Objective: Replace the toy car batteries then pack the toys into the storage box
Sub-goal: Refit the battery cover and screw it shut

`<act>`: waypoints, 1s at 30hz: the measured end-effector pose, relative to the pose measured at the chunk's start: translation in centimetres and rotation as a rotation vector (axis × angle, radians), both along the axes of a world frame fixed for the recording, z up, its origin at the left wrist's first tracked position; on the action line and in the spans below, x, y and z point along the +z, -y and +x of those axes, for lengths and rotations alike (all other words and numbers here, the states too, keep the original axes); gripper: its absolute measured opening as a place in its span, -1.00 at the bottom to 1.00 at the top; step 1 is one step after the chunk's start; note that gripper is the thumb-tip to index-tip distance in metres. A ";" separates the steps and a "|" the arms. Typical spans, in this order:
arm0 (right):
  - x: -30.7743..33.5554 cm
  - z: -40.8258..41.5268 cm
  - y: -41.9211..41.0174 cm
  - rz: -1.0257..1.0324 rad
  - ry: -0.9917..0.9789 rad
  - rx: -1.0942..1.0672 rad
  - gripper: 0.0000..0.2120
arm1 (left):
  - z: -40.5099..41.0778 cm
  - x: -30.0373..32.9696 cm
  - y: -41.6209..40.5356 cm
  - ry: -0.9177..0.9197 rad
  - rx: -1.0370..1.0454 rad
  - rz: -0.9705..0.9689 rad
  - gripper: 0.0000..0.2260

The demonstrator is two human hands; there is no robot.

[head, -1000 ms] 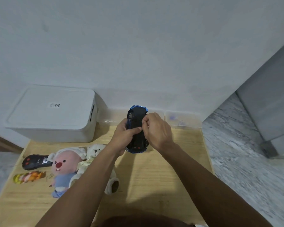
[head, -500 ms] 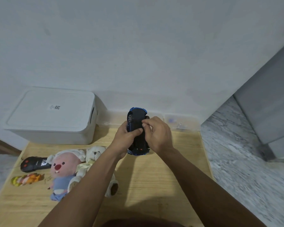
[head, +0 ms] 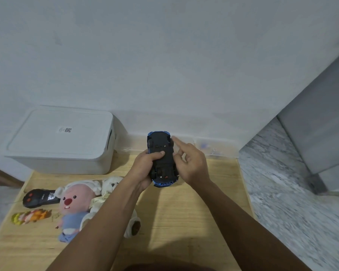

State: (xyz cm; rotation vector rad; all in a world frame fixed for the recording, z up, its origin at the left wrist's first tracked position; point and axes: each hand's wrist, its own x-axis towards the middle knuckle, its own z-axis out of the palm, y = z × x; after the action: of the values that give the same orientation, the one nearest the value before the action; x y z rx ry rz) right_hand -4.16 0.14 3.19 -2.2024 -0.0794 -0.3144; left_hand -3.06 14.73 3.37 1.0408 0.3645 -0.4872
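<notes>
A blue toy car [head: 161, 159] is held upside down above the wooden table [head: 184, 222], its black underside facing me. My left hand [head: 145, 169] grips its left side, thumb pressed on the underside. My right hand [head: 192, 163] is beside the car's right side, index finger stretched out toward the front wheel, the other fingers loosely curled; whether they touch the car I cannot tell. The closed white storage box [head: 63, 141] stands at the table's back left.
On the left of the table lie a black remote control [head: 40, 197], a small colourful toy [head: 29, 216], a pink plush [head: 74, 206] and a white plush bear [head: 110, 188]. A clear plastic case [head: 215, 150] sits against the wall. Grey marble floor lies to the right.
My right hand has let go of the car's underside and moved right, its index finger now extended. The car has tilted so that more of its underside shows.
</notes>
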 end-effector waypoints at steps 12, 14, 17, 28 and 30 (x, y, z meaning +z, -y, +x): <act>4.2 1.9 1.0 0.536 -0.124 -0.135 -0.89 | 0.2 0.8 0.1 -0.003 0.032 0.078 -0.80; 5.2 1.9 0.8 0.631 -0.132 -0.100 -0.94 | 0.1 0.8 0.1 0.000 0.029 0.096 -0.80; 6.7 1.6 0.5 0.812 -0.144 -0.013 -0.94 | 0.0 1.1 0.1 -0.013 0.009 0.100 -0.79; 6.7 1.5 -0.7 0.593 -0.060 -0.051 -0.86 | -0.2 1.6 0.5 0.037 0.014 0.120 -0.83; 6.5 1.6 -0.8 0.554 -0.053 -0.052 -0.85 | -0.3 1.6 0.6 0.050 0.022 0.127 -0.84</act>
State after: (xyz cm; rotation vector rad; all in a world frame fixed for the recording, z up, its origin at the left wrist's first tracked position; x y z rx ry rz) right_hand -2.59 0.96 9.68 -1.6628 0.0868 -0.2680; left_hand -3.36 14.09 4.98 1.1690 0.3658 -0.4218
